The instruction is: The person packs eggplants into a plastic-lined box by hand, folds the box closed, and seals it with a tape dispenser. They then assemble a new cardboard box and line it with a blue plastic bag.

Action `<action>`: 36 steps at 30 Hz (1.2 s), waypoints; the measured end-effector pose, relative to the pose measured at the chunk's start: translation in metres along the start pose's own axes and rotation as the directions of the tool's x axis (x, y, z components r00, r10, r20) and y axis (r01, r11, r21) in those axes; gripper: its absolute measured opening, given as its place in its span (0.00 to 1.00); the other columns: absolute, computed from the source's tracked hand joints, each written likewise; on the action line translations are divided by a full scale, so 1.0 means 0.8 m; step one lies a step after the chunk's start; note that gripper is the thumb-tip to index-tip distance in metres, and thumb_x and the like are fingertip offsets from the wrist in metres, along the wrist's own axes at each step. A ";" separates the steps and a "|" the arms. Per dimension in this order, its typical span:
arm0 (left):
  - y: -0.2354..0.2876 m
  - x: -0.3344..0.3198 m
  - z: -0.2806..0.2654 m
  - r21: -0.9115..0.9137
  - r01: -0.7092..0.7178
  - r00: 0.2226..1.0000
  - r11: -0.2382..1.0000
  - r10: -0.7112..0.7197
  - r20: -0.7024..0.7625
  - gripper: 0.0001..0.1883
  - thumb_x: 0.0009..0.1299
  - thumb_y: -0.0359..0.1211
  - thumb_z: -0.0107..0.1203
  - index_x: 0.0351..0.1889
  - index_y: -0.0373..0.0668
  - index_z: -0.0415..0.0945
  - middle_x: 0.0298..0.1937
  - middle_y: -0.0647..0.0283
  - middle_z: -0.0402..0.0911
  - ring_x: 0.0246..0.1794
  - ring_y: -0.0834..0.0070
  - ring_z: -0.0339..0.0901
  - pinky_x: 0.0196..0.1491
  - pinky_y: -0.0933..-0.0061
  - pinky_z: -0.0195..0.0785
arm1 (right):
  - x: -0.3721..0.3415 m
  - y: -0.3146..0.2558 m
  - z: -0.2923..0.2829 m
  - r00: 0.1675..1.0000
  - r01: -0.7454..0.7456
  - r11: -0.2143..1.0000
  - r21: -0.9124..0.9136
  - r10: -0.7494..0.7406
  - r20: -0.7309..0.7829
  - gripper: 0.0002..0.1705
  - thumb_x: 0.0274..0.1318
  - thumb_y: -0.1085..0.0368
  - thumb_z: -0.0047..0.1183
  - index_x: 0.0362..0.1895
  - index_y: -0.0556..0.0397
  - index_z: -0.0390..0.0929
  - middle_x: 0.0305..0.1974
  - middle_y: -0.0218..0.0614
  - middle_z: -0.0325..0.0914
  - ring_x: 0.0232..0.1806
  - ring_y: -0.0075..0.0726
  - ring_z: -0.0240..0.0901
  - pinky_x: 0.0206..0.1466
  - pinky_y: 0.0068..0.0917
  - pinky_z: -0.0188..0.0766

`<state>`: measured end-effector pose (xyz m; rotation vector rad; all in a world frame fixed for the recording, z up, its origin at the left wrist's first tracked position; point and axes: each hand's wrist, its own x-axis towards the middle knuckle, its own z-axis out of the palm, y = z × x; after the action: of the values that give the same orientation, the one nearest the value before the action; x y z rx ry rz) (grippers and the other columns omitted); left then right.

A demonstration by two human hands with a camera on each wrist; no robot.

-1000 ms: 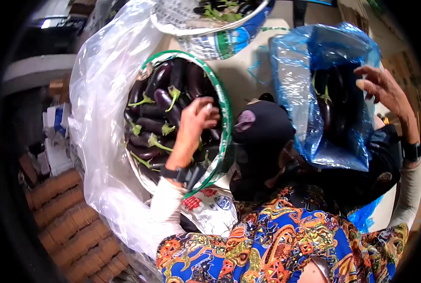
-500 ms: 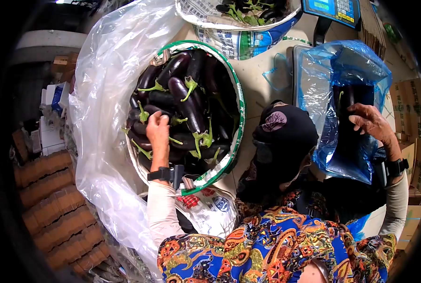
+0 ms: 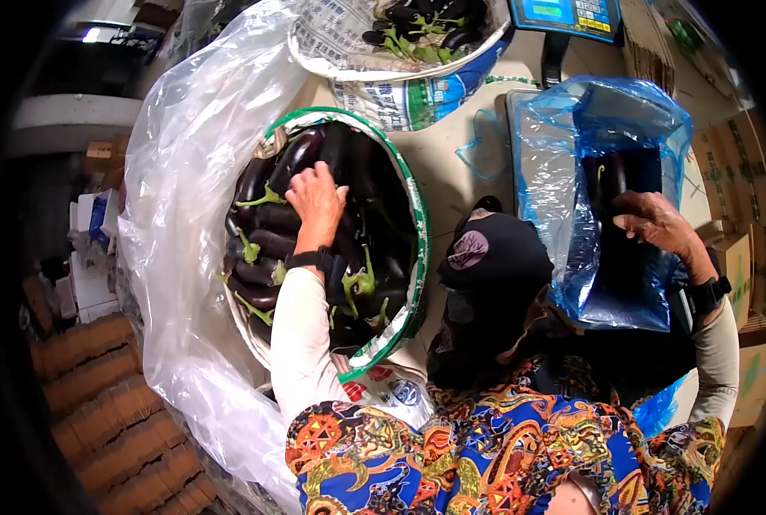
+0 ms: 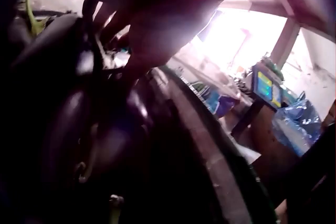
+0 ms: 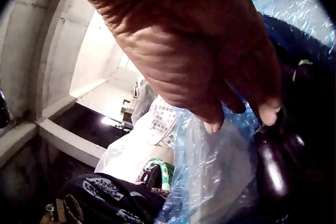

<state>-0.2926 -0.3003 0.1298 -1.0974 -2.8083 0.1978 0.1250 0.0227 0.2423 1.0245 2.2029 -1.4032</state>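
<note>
Glossy dark purple eggplants (image 3: 273, 245) with green stems fill a round, green-rimmed basket (image 3: 417, 225) in the head view. My left hand (image 3: 317, 202) rests over the upper middle of the pile, fingers spread and slightly bent. In the left wrist view its thumb and fingers stand apart, close over dark eggplants. At the right, a blue plastic bag (image 3: 548, 163) lines a box with an eggplant (image 3: 614, 172) inside. Over this bag hovers my right hand (image 3: 657, 225), loosely bent and holding nothing. The right wrist view puts its fingertips close to an eggplant (image 5: 273, 166).
Clear plastic sheeting (image 3: 185, 283) spills around the basket's left side. Another sack of eggplants (image 3: 391, 90) stands behind. A scale display (image 3: 563, 15) rises beyond the blue bag. A dark-clothed knee (image 3: 496, 257) lies between basket and bag. Stacked cardboard (image 3: 112, 386) lies at lower left.
My left hand went from the basket's right side to its left, then up to the upper middle. My right hand moved lower and inward over the blue bag.
</note>
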 end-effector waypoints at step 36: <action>0.353 0.059 -0.273 -0.989 0.076 0.758 -0.124 0.651 -0.024 0.26 0.75 0.53 0.48 0.47 0.36 0.76 0.39 0.59 0.81 0.36 0.77 0.75 0.39 0.75 0.67 | -0.084 -0.066 -0.004 0.925 0.379 0.655 0.654 -0.244 -0.291 0.33 0.56 0.54 0.61 0.60 0.58 0.65 0.39 0.33 0.73 0.33 0.23 0.75 0.35 0.21 0.75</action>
<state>-0.1046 -0.0453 0.3010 -2.1844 -2.5442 -2.4087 0.1332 -0.0139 0.3188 1.0349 2.0413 -2.5401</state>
